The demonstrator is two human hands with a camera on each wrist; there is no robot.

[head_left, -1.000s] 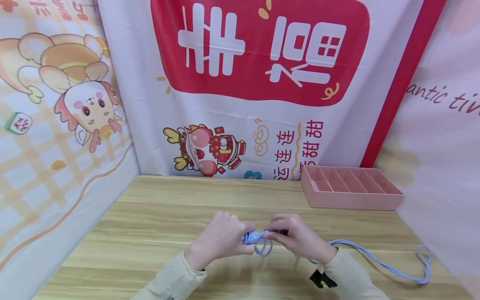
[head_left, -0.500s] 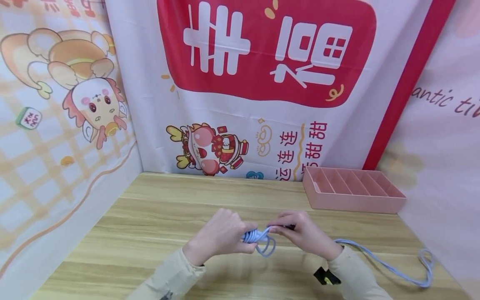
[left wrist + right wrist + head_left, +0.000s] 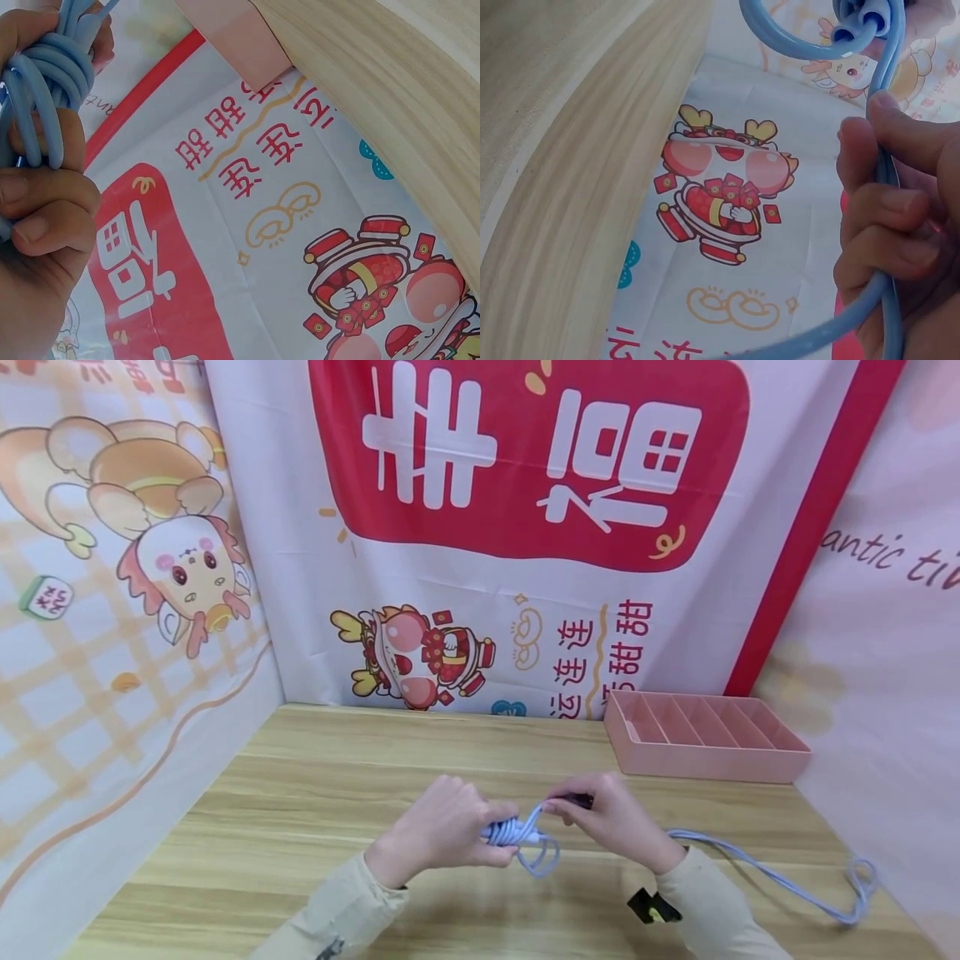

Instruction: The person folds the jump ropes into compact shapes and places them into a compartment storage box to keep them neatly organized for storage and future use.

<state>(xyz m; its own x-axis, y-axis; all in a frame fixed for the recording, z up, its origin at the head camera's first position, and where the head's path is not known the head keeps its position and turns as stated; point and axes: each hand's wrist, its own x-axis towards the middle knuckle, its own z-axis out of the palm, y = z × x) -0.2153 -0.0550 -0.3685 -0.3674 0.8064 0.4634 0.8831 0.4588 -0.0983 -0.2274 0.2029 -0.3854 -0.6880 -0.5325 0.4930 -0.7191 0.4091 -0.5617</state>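
A light blue cable is wound in several turns into a small bundle (image 3: pixel 504 832), with a loop hanging from its right end. My left hand (image 3: pixel 438 827) grips this bundle, its fingers curled round the coils (image 3: pixel 56 71) in the left wrist view. Just to the right, my right hand (image 3: pixel 611 820) pinches the strand that leads off the bundle. Seen from the right wrist, doubled cable strands (image 3: pixel 886 75) run between thumb and forefinger and on through the curled fingers. Two blue tubular ends (image 3: pixel 859 28) stick out of the bundle there.
From the right wrist, the cable's loose length (image 3: pixel 772 872) trails over the wooden table (image 3: pixel 315 777) toward its right edge, ending in a bend. A pink divided organizer box (image 3: pixel 708 760) stands at the back right. Printed cloths (image 3: pixel 292 527) hang behind and at both sides.
My right hand has moved slightly up and to the right, away from the bundle. More strand now shows between the hands. The left hand keeps its grip in nearly the same place.
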